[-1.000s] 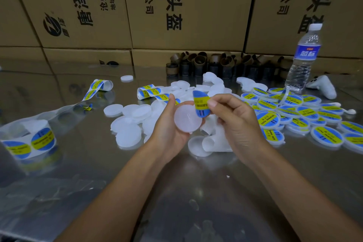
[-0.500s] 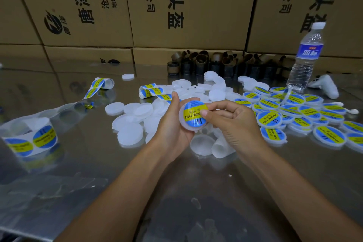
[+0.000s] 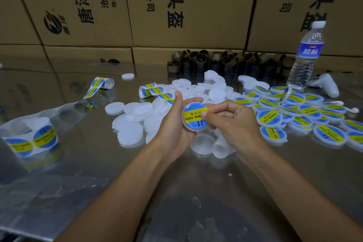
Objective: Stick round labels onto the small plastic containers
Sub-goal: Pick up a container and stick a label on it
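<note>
My left hand (image 3: 174, 124) grips a small round translucent container (image 3: 193, 126) above the table. A blue and yellow round label (image 3: 193, 113) lies flat on its top. The thumb of my right hand (image 3: 233, 122) presses on the label's right side, its other fingers curled by the rim. Several unlabelled white containers (image 3: 135, 116) lie in a heap to the left and behind. Several labelled containers (image 3: 294, 112) are piled to the right. A label roll (image 3: 151, 90) lies behind my hands; its strip is partly hidden by my left hand.
A second label strip (image 3: 29, 139) with backing paper trails across the shiny metal table (image 3: 98, 173) at the left. A water bottle (image 3: 306, 55) and a white controller (image 3: 324, 84) stand at the back right. Dark cardboard tubes (image 3: 216, 63) line up before the stacked cartons (image 3: 186, 6).
A second ago my right hand held the label curled above the bare container. The label now lies flat on the container and my right thumb presses it down.
</note>
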Tool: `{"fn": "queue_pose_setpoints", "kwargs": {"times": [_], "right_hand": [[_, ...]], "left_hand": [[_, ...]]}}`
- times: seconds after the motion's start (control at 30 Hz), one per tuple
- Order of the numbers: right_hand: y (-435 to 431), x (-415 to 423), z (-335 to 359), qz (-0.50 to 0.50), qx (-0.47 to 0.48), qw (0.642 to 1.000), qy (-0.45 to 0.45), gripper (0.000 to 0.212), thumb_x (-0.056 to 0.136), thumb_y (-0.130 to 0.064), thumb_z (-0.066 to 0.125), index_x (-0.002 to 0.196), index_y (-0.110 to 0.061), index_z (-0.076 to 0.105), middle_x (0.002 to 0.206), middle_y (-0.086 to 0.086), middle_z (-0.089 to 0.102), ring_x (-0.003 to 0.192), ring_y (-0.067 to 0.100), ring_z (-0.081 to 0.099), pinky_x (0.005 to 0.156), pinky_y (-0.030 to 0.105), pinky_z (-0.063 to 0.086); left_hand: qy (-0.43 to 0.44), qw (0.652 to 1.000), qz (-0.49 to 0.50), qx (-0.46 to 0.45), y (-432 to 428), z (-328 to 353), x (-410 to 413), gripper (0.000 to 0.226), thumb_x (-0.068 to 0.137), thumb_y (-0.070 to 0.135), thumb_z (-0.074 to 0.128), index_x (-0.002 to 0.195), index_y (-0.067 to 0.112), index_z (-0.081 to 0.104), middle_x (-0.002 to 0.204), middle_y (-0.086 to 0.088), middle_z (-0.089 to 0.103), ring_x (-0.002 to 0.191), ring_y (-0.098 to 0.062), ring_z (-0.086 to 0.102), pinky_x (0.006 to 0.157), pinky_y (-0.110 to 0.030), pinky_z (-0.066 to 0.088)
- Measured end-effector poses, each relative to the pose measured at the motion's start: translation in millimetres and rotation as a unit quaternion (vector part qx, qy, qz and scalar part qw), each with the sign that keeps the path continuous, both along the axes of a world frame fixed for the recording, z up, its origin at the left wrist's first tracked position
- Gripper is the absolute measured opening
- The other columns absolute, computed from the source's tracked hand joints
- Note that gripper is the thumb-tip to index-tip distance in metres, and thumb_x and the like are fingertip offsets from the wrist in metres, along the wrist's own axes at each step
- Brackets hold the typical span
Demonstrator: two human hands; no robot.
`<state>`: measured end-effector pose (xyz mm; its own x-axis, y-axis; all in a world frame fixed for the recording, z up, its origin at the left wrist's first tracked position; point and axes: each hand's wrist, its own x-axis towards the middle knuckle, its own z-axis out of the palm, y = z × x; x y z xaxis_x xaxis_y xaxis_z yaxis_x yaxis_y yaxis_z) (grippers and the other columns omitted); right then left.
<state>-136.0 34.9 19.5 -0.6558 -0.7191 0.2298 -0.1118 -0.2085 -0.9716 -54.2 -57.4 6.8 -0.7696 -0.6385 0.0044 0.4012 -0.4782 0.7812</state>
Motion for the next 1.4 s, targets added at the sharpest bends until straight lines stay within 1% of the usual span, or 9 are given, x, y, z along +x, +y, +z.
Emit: {"fn": "queue_pose_setpoints", "kwargs": {"times": [0.3, 0.4, 0.5, 0.63, 0.83, 1.03, 1.17, 1.27, 1.4], "right_hand": [[0, -1, -1, -0.001, -0.001, 1.000, -0.004, 0.016, 0.076, 0.000, 0.072, 0.066, -0.007, 0.061, 0.048, -0.002, 0.062, 0.041, 0.006, 0.053, 0.047, 0.013, 0.045], [-1, -2, -1, -0.002, -0.002, 1.000, -0.008, 0.017, 0.076, 0.002, 0.071, 0.066, -0.007, 0.060, 0.049, -0.003, 0.063, 0.041, 0.006, 0.054, 0.048, 0.013, 0.045], [-1, -3, -2, -0.004, -0.003, 1.000, -0.007, 0.018, 0.075, 0.001, 0.072, 0.065, -0.008, 0.060, 0.048, -0.002, 0.062, 0.041, 0.005, 0.054, 0.048, 0.012, 0.045], [-1, -3, -2, -0.001, -0.011, 1.000, -0.006, 0.018, 0.076, 0.001, 0.072, 0.065, -0.008, 0.060, 0.048, -0.002, 0.063, 0.042, 0.005, 0.055, 0.048, 0.012, 0.045], [-2, -4, -3, -0.021, -0.015, 1.000, -0.001, 0.018, 0.078, -0.011, 0.072, 0.064, -0.009, 0.061, 0.051, 0.001, 0.064, 0.042, 0.007, 0.053, 0.049, 0.014, 0.046], [-2, -3, -7, -0.076, -0.012, 0.991, 0.111, 0.020, 0.081, -0.013, 0.069, 0.066, -0.011, 0.058, 0.047, -0.003, 0.059, 0.045, 0.011, 0.059, 0.052, 0.014, 0.046], [-4, -2, -11, -0.112, -0.004, 0.979, 0.169, 0.023, 0.082, -0.013, 0.066, 0.064, -0.019, 0.054, 0.048, -0.009, 0.057, 0.049, 0.013, 0.059, 0.052, 0.016, 0.044], [-6, -3, -14, -0.143, 0.008, 0.964, 0.225, 0.023, 0.082, -0.015, 0.065, 0.064, -0.022, 0.052, 0.052, -0.009, 0.056, 0.050, 0.006, 0.052, 0.051, 0.016, 0.039], [-5, -3, -17, -0.170, 0.044, 0.931, 0.321, 0.023, 0.086, -0.028, 0.057, 0.067, -0.023, 0.045, 0.053, -0.009, 0.052, 0.054, 0.009, 0.049, 0.052, 0.030, 0.040]], "left_hand": [[0.012, 1.000, -0.016, -0.016, 3, 1, 0, 0.040, 0.097, 0.042, 0.037, 0.093, 0.006, 0.055, 0.085, -0.015, 0.067, 0.082, -0.026, 0.063, 0.065, -0.027, 0.056], [0.032, 0.998, -0.028, -0.041, 6, 3, 1, 0.024, 0.084, 0.028, 0.051, 0.092, 0.006, 0.056, 0.086, -0.015, 0.069, 0.077, -0.024, 0.065, 0.065, -0.028, 0.054], [0.042, 0.996, -0.033, -0.068, 6, 3, 2, 0.022, 0.074, 0.017, 0.055, 0.093, 0.006, 0.057, 0.094, -0.018, 0.066, 0.078, -0.025, 0.063, 0.064, -0.029, 0.053], [0.042, 0.996, -0.031, -0.076, 3, 0, 1, 0.014, 0.090, 0.002, 0.044, 0.098, 0.004, 0.056, 0.087, -0.013, 0.070, 0.075, -0.021, 0.067, 0.062, -0.028, 0.055], [0.034, 0.993, -0.033, -0.111, 2, -3, 2, 0.020, 0.094, 0.002, 0.043, 0.104, 0.005, 0.059, 0.091, -0.010, 0.071, 0.082, -0.018, 0.068, 0.073, -0.025, 0.056], [0.039, 0.991, -0.042, -0.124, 6, -3, 2, 0.028, 0.087, 0.015, 0.049, 0.111, 0.006, 0.061, 0.104, -0.010, 0.070, 0.091, -0.023, 0.066, 0.068, -0.028, 0.054], [0.041, 0.991, -0.049, -0.116, 5, -4, 1, 0.037, 0.082, 0.025, 0.049, 0.113, 0.007, 0.060, 0.110, -0.008, 0.070, 0.102, -0.023, 0.066, 0.080, -0.030, 0.054], [0.040, 0.991, -0.056, -0.117, 5, -5, 0, 0.037, 0.081, 0.025, 0.051, 0.112, 0.008, 0.061, 0.112, -0.008, 0.070, 0.109, -0.023, 0.064, 0.088, -0.028, 0.054], [0.052, 0.989, -0.066, -0.122, 5, -6, 0, 0.037, 0.082, 0.024, 0.051, 0.114, 0.008, 0.060, 0.110, -0.005, 0.070, 0.104, -0.018, 0.066, 0.084, -0.025, 0.054]]}}
